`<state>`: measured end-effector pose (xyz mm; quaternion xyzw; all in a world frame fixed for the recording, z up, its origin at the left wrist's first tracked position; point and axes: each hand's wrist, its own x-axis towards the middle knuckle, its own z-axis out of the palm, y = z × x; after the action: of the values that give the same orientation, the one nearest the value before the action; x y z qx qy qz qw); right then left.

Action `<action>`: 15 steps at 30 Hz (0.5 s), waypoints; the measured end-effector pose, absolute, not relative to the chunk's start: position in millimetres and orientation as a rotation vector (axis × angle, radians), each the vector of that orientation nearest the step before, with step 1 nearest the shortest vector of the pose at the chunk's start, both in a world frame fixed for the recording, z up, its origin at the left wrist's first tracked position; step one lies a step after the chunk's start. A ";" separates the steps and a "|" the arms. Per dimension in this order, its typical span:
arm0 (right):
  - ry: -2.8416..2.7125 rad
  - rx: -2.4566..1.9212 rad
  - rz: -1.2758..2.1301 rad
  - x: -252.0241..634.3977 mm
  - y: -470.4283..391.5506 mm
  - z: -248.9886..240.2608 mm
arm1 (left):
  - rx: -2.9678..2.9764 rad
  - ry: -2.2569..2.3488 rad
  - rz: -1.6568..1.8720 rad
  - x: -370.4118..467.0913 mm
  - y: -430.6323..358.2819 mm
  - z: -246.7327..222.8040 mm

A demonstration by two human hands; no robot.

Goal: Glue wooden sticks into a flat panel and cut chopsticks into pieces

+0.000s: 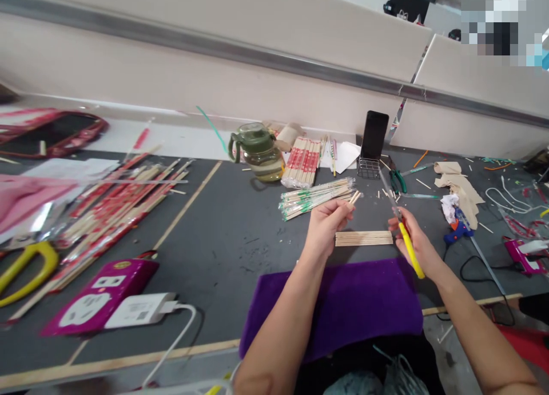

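Note:
My left hand [329,222] pinches short wooden sticks [355,197] whose ends poke out past the fingertips. Yellow-handled scissors [410,251] are in my right hand [416,240], blades pointing up and away. Between the hands, a flat row of wooden sticks [363,238] lies side by side on the grey table [223,229], just beyond a purple cloth [364,303]. Behind my left hand are green-and-white wrapped chopsticks [315,198] and a red-and-white wrapped bundle [302,162].
A glass teapot [259,152] and a phone on a wire stand [374,135] stand at the back. Green pliers [398,180] and a blue glue gun [460,228] lie rightward. On the left are a magenta power strip [103,292] and loose wrapped chopsticks [124,212].

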<state>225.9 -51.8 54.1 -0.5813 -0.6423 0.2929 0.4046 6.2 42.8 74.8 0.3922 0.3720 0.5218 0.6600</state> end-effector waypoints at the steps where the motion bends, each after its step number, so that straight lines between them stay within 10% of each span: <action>1: -1.683 -1.477 0.696 223.1 -50.9 57.9 | 0.884 0.837 1.181 6.4 42.5 74.8; 15: -1.929 -1.563 0.487 181.6 -30.1 85.6 | 0.926 0.815 1.163 3.7 34.2 81.1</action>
<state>181.6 -30.1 85.6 -0.5891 -0.7271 0.1836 0.3010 3.7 34.2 81.1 0.4095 0.3603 0.5144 0.6618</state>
